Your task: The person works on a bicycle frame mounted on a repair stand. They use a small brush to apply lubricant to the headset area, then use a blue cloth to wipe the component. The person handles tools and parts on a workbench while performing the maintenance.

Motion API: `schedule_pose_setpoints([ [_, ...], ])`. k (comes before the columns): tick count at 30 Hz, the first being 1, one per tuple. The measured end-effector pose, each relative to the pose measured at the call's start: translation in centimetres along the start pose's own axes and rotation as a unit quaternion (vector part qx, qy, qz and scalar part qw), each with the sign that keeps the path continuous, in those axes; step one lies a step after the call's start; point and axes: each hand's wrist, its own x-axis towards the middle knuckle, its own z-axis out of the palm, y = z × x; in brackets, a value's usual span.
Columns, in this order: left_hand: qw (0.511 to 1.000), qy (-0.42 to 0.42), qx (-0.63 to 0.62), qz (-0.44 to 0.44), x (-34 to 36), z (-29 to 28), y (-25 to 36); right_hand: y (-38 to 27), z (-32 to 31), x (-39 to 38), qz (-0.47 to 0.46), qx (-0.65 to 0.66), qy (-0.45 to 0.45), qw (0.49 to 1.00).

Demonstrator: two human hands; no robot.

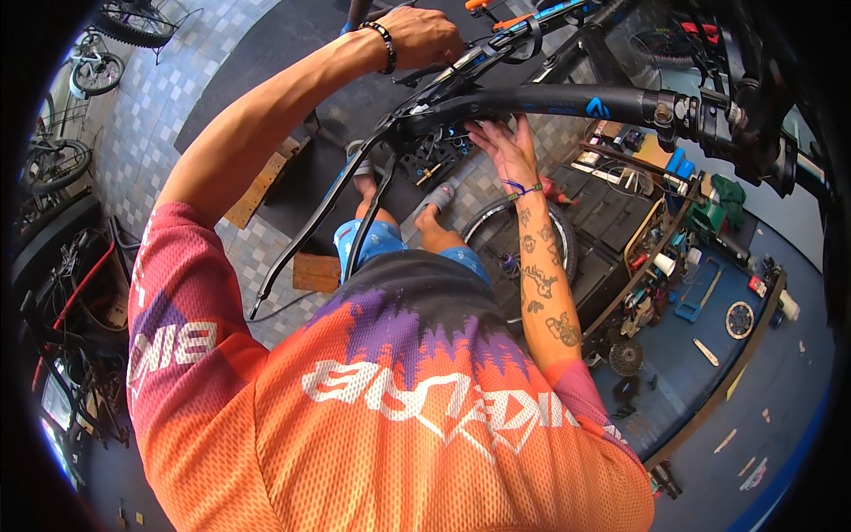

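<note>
While both hands attend to one raised frame, the listing runs from the left. Parked bicycles (pixel 95 69), black-tyred, along the far side; presumably put there to leave working room. Brown wooden crate (pixel 257 191), low. Black-and-blue metal bicycle frame (pixel 461 108), set aslant across the upper middle, between the two hands; rear stays (pixel 310 230) point down and left, no wheel between them. Its support is unclear; the height probably eases access. Left hand (pixel 424 39), dark beaded bracelet (pixel 386 46) at the wrist, above the slimmer blue-and-black tube (pixel 483 58); fingers curled in, contents cannot be told, perhaps for steadying. Right hand (pixel 507 151), beneath the thick black tube (pixel 567 101); fingers extended, slightly parted, nothing seen in them, contact uncertain. The low approach likely suits the underside. Black-tyred spoked wheel (pixel 508 263), partly hidden by the right arm. Blue wood-edged panel (pixel 678 368), bearing blue-framed hacksaw (pixel 700 297) and perforated metal disc (pixel 740 320), likely kept handy; flat or upright, cannot tell.
</note>
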Motion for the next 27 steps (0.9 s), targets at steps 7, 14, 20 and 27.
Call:
schedule_pose_setpoints([
  [7, 0.997, 0.057, 0.014, 0.041, -0.9, 0.2, 1.1, -7.4, 4.4, -4.7, 0.118, -0.351, -0.044, 0.928],
  [14, 0.956, 0.289, 0.053, 0.022, -3.0, 3.3, 0.9, -12.4, 17.6, 6.7, -0.427, -0.633, 0.044, 0.644],
  [20, 0.982, 0.175, 0.066, -0.031, -3.6, 2.3, 3.9, -12.8, 15.8, 19.8, -0.044, -0.693, -0.169, 0.7],
  [27, 0.784, 0.385, -0.288, -0.392, -7.7, 1.6, 2.6, -11.3, 15.2, 19.5, 0.077, -0.494, -0.182, 0.847],
])
